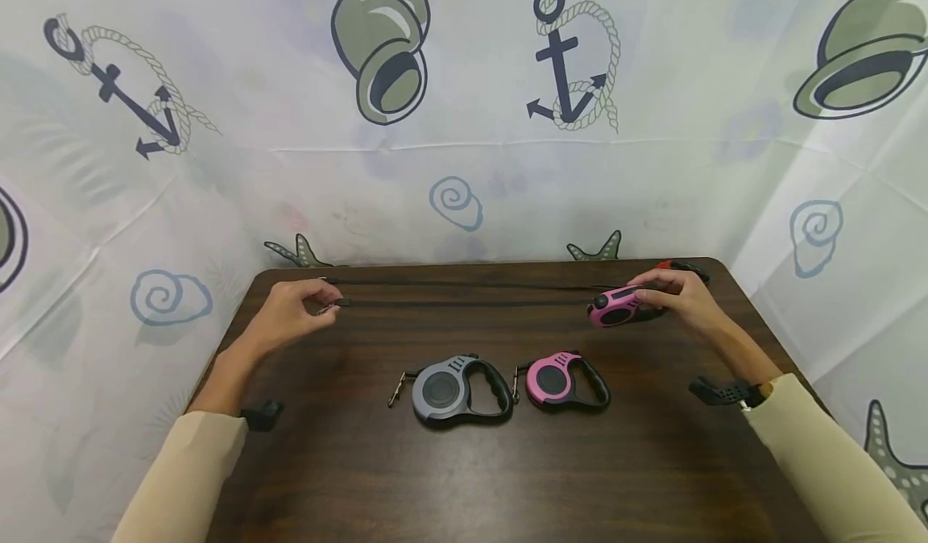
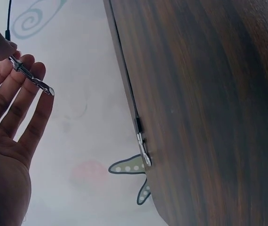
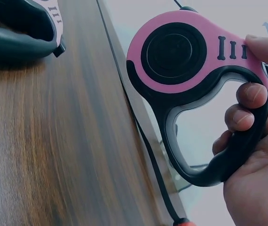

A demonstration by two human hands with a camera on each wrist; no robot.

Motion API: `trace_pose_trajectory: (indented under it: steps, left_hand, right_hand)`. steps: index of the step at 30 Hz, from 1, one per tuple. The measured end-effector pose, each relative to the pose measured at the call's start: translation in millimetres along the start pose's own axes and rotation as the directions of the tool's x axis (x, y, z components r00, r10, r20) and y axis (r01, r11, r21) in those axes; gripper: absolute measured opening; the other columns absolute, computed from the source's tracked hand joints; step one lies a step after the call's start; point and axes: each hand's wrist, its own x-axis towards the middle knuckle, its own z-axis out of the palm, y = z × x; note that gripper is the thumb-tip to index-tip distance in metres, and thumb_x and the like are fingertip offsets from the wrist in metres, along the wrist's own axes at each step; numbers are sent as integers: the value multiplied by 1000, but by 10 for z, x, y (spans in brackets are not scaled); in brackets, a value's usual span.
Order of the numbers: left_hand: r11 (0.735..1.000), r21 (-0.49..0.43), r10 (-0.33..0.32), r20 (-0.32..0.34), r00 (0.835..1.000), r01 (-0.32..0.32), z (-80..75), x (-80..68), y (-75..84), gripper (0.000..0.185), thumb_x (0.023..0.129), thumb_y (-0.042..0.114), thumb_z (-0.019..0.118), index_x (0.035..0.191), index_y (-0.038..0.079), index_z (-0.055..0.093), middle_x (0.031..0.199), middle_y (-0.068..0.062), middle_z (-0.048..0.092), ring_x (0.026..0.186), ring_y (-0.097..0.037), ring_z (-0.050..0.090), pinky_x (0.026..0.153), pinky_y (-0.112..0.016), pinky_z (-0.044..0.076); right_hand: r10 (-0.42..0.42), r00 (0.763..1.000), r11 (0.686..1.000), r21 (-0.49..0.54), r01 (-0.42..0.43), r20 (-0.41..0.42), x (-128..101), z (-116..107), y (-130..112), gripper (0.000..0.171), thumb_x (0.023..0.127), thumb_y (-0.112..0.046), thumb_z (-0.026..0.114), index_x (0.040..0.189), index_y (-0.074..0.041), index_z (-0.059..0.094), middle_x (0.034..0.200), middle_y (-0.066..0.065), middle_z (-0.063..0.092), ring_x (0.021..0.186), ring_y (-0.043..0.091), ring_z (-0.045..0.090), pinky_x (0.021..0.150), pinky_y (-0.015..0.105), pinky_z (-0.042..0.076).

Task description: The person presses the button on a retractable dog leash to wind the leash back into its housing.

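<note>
My right hand (image 1: 681,297) grips the black handle of a pink retractable dog leash (image 1: 611,309), held above the table's far right part. In the right wrist view, fingers curl through the handle loop and the thumb lies on the pink casing (image 3: 136,49). A thin black cord (image 1: 471,304) runs out from it, stretched straight across to my left hand (image 1: 290,315). That hand pinches the cord's end, where a metal snap hook (image 2: 33,77) lies across the fingers in the left wrist view.
A grey retractable leash (image 1: 441,390) and a second pink one (image 1: 548,378) lie mid-table. Along the back edge of the brown table (image 1: 464,487) stretches another black leash (image 1: 464,284), with a metal clip (image 2: 143,148) at left and a red-and-black end (image 1: 681,267) at right. Patterned cloth (image 1: 478,124) hangs behind.
</note>
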Motion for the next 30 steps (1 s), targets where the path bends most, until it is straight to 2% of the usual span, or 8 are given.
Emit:
trace_pose_trajectory:
  steps: [3,8,14,20,24,30]
  left_hand:
    - [1000,-4,-3,2,1000,3,19,20,20,20,82,-8,81,97,4,77,90,-3,77,81,-31,73,78,-19,57]
    - [1000,-5,1,7,1000,-1,64,42,47,21,82,-8,81,98,4,76,90,-4,77,81,-26,73,76,-43,62]
    - [1000,6,0,14,1000,0,113,82,84,20,82,-6,82,99,3,76,92,-4,77,82,-20,72,77,-39,62]
    - [1000,-14,-3,28,1000,3,150,128,134,18,83,-5,80,100,3,76,93,-5,77,83,-26,73,77,-46,62]
    - [1000,-16,-18,42,999,18,181,151,137,17,84,-4,79,100,3,76,89,-4,76,81,-29,72,74,-46,62]
    - [999,-36,-20,53,998,22,229,164,183,17,85,-3,80,101,3,76,89,-3,77,79,-21,73,73,-44,62]
  right_hand:
    - [-3,1000,1000,-23,3,0,19,23,-15,18,101,4,64,118,8,72,98,-3,70,76,19,56,66,30,48]
    - [-9,1000,998,-61,9,5,43,60,-23,19,101,3,65,118,9,71,99,-4,72,76,17,60,68,28,51]
    - [-13,1000,994,-112,13,2,82,115,-41,20,101,1,65,118,9,71,98,-6,73,76,21,61,66,30,51]
    - [-5,1000,990,-138,5,3,132,173,-68,20,101,-3,66,118,8,72,96,-6,74,75,20,56,65,32,48]
    - [12,1000,997,-76,-12,7,160,218,-84,21,102,-3,66,119,8,71,95,-6,74,77,18,61,67,29,51]
    - [35,999,999,-19,-35,5,178,278,-51,21,102,-3,67,120,8,71,94,-5,75,79,14,65,70,27,54]
